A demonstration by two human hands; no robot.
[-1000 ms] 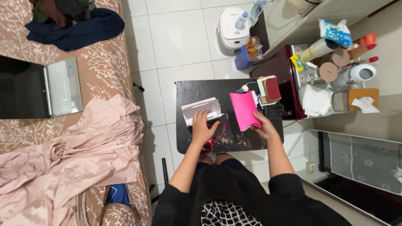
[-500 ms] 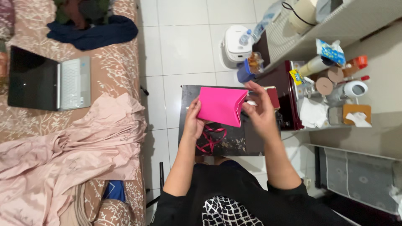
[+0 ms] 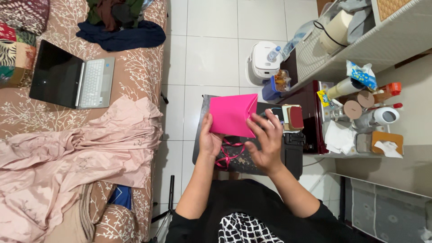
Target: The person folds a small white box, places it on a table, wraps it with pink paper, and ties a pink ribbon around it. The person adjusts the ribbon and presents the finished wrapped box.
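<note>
While the person sat at the small black table (image 3: 292, 164), both hands were raised above it with a bright pink pillow-shaped paper box (image 3: 231, 114) held between them. The left hand (image 3: 209, 137) gripped the box's lower left edge, thumb on the near face and the other fingers hidden behind the card. The right hand (image 3: 266, 141) was at the box's right end, its fingers (image 3: 254, 128) spread and loosely open, with fingertips touching the curved end flap rather than clamped around it. The box was tilted slightly and hung clear of the tabletop, covering much of the table's far half.

Under the hands, a dark pink ribbon (image 3: 228, 153) lay looped on the table, close to the left wrist. A small stack with a maroon booklet (image 3: 295, 117) on top sat at the table's far right corner, just beside the right hand's fingertips.

To the person's left was a bed with a brown branch-patterned sheet (image 3: 135, 72); an open silver laptop (image 3: 74, 81) rested on it, a crumpled pale pink garment (image 3: 81, 153) spread below the laptop, and a dark blue cloth (image 3: 121, 38) lay near the far edge. On the white tiled floor (image 3: 211, 45) beyond the table stood a white rice cooker (image 3: 263, 58). To the right, a low shelf carried a white kettle (image 3: 384, 116), a tissue box (image 3: 387, 144) and assorted bottles.
</note>
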